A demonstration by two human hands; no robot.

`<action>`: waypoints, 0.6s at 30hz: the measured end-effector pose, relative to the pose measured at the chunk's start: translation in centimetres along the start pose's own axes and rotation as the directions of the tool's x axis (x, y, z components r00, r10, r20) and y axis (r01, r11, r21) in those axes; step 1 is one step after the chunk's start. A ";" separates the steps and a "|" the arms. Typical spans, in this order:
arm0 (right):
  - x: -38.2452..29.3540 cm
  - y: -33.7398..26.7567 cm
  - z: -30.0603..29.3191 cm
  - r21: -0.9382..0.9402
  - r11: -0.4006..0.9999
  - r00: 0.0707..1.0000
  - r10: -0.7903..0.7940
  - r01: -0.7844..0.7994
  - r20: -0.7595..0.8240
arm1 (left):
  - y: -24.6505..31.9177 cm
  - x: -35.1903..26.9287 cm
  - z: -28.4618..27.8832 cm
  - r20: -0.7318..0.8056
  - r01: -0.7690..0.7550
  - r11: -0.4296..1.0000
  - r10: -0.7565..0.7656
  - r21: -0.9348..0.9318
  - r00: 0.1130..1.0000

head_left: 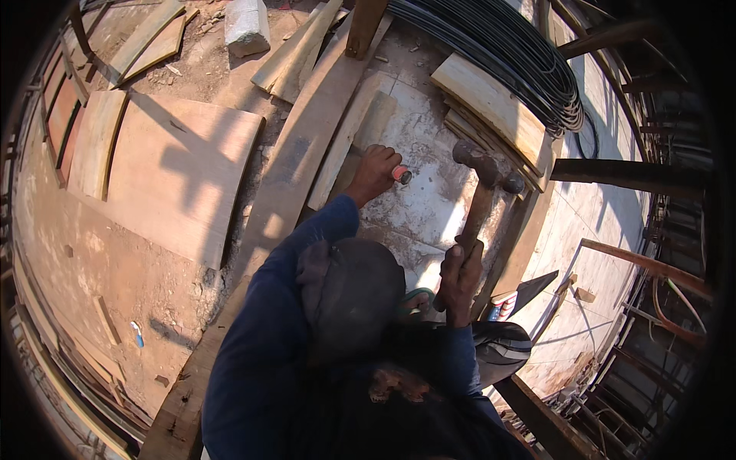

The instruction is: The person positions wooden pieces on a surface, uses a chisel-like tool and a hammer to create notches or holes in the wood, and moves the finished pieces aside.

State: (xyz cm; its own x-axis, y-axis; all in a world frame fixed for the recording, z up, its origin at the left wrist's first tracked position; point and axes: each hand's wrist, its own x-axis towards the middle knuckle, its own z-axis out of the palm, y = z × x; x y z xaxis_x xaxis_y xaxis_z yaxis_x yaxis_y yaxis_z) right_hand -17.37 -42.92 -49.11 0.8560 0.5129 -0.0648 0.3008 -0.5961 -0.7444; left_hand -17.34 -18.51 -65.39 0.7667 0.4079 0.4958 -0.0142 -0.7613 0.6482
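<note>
My left hand (374, 171) is closed around a tool with a red handle (401, 173), probably a chisel; a dark metal ring caps its butt end. The tool's blade is mostly hidden behind my fist. Just under and beyond that hand lies a pale timber board (344, 146), beside a long, wide beam (299, 141). My right hand (462, 276) grips the wooden handle of a heavy hammer (489, 164). Its rusty head is raised, to the right of the red handle and apart from it.
Stacked short boards (494, 109) and a large coil of black cable or rod (517, 63) lie at the upper right. A plywood sheet (184, 167) rests at left, near a pale block (247, 26). Dark timber posts (627, 177) jut in from the right. A dark cap (356, 287) blocks the lower middle.
</note>
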 end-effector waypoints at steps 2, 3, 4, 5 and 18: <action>-0.1 0.8 0.4 0.270 0.948 0.976 0.198 -0.169 -0.087 | 1.3 -0.1 0.8 0.132 -0.173 0.983 0.179 -0.053 0.975; 0.2 1.1 1.0 0.469 0.850 0.957 0.289 -0.239 -0.035 | 1.7 -0.5 1.4 0.151 -0.241 0.969 0.247 -0.056 0.957; 0.5 1.4 1.6 0.472 0.848 0.956 0.291 -0.240 -0.036 | 1.9 -1.1 1.4 0.154 -0.242 0.969 0.248 -0.055 0.956; 0.8 2.2 2.1 0.538 0.777 0.924 0.382 -0.328 0.012 | 2.3 -1.8 1.9 0.198 -0.273 0.956 0.290 -0.108 0.936; 0.0 14.3 7.6 -0.382 0.836 0.878 0.218 -0.394 -0.426 | 9.5 -3.4 1.4 0.742 0.699 0.529 -0.178 -0.482 0.646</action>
State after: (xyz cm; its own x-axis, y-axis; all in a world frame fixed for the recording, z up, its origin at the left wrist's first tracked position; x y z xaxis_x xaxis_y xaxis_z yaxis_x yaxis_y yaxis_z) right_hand -16.27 -46.77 -64.76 0.9964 0.0568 0.0636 0.0753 -0.9364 -0.3429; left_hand -19.22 -27.83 -61.77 0.9743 0.0256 -0.2240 0.2191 0.1255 0.9676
